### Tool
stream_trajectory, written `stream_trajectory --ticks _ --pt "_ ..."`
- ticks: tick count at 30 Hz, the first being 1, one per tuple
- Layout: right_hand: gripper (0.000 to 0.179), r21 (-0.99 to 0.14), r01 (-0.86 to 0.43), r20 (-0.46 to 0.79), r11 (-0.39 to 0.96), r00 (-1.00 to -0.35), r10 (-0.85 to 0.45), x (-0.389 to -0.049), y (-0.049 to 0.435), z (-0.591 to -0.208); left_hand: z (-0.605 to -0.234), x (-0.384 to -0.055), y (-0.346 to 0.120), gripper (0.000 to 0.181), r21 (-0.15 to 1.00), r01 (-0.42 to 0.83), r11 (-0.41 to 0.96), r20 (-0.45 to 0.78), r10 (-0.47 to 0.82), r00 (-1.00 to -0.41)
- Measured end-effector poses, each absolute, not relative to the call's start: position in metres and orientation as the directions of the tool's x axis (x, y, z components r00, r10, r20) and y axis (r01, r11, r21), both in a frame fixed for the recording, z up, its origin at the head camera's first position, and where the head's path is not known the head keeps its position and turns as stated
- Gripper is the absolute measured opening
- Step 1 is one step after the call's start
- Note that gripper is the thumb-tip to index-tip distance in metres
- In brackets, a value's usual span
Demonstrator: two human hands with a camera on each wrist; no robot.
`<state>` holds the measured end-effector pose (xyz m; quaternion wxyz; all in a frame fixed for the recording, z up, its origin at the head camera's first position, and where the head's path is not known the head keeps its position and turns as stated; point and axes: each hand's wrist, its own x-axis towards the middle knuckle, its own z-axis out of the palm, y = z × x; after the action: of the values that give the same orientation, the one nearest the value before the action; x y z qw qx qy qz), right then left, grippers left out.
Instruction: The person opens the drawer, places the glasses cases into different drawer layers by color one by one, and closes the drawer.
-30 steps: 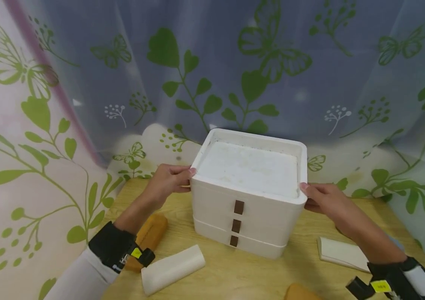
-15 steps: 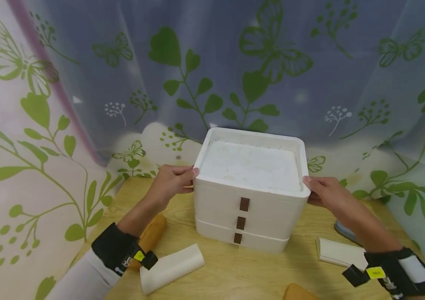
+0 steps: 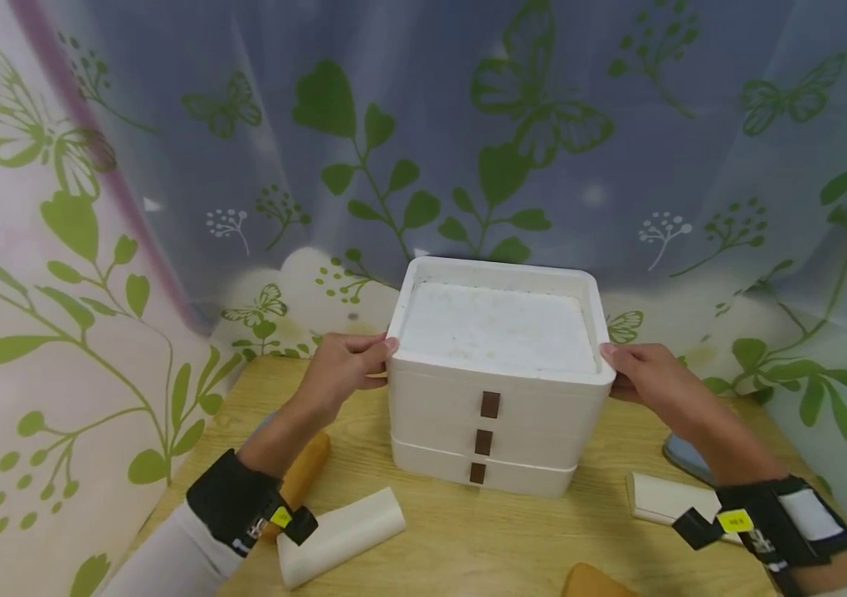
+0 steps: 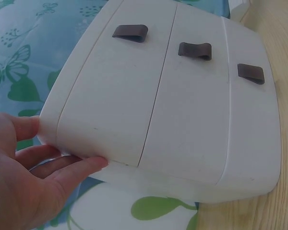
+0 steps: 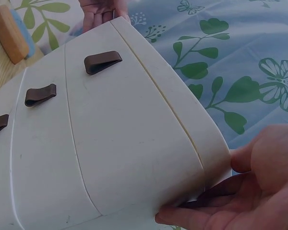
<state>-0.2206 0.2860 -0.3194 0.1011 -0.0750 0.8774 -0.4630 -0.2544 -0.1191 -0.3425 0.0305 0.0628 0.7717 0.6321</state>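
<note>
Holding the white box point(image 3: 434, 406) with the left hand point(image 3: 337, 373), pinching the left side of its rim with thumb on top and fingers bent below. Gripping the right side in much the same way with the right hand point(image 3: 650, 377). Upright on the table point(image 3: 475, 551), front towards the person, with three brown tabs point(image 3: 490, 405) one above another down that face. Sunken on top, with faint smudges inside the rim. Left of the box, partly behind the left forearm, an orange item point(image 3: 307, 473). In front of the box and to its left, a cream item point(image 3: 344, 537); in front and to its right, cut off by the head view's edge, a second orange item point(image 3: 593, 582). Right of the box, partly hidden by the right arm, a second cream item point(image 3: 658, 497) and a blue item point(image 3: 684, 458). Behind the box, a curtain point(image 3: 259, 191) printed with green leaves and butterflies.
</note>
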Motion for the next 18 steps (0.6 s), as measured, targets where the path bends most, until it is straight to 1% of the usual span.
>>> stream_trajectory --ticks 7,18 --pt "0.070 -0.834 -0.008 -0.122 0.551 -0.972 -0.200 -0.228 0.287 -0.318 -0.344 -0.252 -0.116 0.046 0.983 0.061 0.173 0.039 0.127 -0.991" --pt "0.068 -0.852 -0.015 -0.119 0.524 -0.968 -0.220 -0.233 0.291 -0.319 -0.347 -0.252 -0.109 0.046 0.984 0.062 0.169 0.046 0.096 -0.994"
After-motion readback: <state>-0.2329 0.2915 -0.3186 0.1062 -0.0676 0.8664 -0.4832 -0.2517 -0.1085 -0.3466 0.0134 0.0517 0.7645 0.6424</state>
